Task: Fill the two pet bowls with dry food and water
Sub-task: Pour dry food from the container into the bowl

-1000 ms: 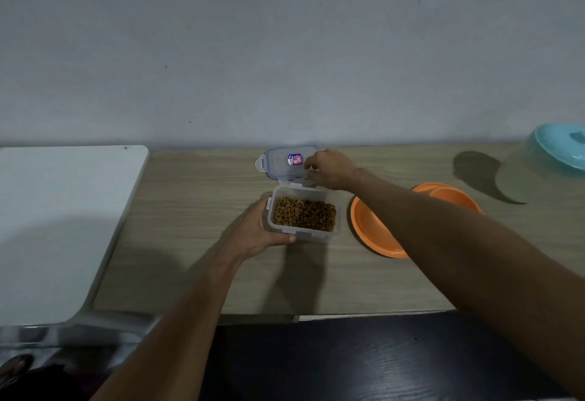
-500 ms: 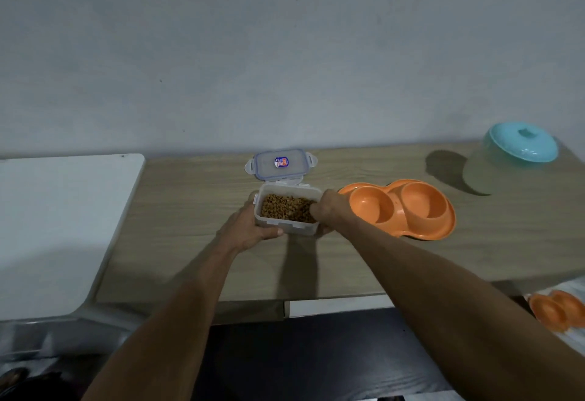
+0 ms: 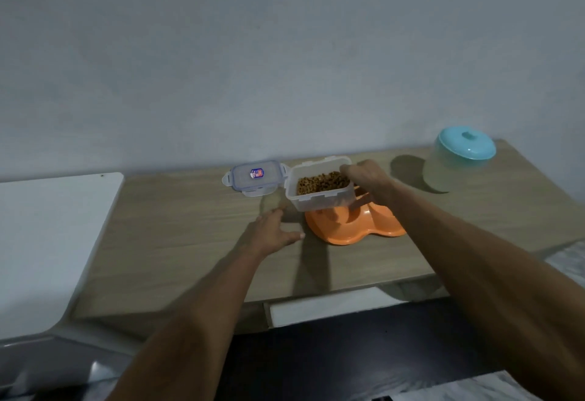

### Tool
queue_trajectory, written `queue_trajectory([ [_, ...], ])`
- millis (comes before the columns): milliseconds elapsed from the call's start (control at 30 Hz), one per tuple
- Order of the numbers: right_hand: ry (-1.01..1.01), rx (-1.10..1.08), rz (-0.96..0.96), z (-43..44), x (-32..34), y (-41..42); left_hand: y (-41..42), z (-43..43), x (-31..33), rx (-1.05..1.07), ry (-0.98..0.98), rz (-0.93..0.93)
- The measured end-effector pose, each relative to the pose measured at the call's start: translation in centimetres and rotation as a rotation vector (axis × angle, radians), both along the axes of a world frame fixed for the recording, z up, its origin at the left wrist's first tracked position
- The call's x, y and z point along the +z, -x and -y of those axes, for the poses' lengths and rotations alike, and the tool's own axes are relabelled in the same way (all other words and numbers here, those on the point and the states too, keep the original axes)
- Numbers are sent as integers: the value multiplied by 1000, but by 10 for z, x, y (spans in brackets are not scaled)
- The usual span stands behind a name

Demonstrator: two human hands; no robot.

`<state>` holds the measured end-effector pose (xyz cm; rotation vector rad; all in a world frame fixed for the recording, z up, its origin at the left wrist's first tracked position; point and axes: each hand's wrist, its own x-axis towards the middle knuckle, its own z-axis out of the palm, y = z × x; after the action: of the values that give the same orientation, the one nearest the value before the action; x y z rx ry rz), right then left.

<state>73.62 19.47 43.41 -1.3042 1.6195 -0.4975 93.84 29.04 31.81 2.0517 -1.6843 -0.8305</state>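
Wood-grain table [image 3: 190, 236] against a plain grey-white wall [image 3: 285, 52]; a white surface [image 3: 47, 242] adjoins its left edge. Item one: clear plastic container [image 3: 318, 199], rectangular, lidless, holding brown dry food [image 3: 323, 181]; it is lifted off the table and tipped a little, its base over the left end of the pet bowls. Right hand [image 3: 368, 179] grips the container at its right end, fingers wrapped over the rim and thumb showing below against the side wall. Item two: orange double pet bowls [image 3: 357, 226], one moulded piece with two hollows, resting near the middle of the table toward the front edge; the left hollow is partly hidden behind the container, the right hollow partly behind the right forearm, and the contents of either cannot be told. Item three: container lid [image 3: 254, 177], clear with bluish rim and a small red-and-blue sticker, lying flat near the back edge, just left of the raised container. Left hand [image 3: 273, 233] is spread open and holds nothing, palm down low over the table, just left of the bowls; contact with the surface cannot be told. Item four: translucent tub with turquoise knobbed lid [image 3: 459, 163], standing near the back right corner, well apart from the bowls.
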Motion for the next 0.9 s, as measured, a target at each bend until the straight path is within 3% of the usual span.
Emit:
queue_trajectory([
  [267, 300, -92, -148, 3, 15, 76, 54, 17, -13, -54, 43, 131],
  [533, 568, -109, -404, -4, 4, 81, 66, 23, -33, -42, 73, 319],
  [900, 708, 25, -566, -18, -6, 64, 75, 28, -31, -11, 38, 266],
])
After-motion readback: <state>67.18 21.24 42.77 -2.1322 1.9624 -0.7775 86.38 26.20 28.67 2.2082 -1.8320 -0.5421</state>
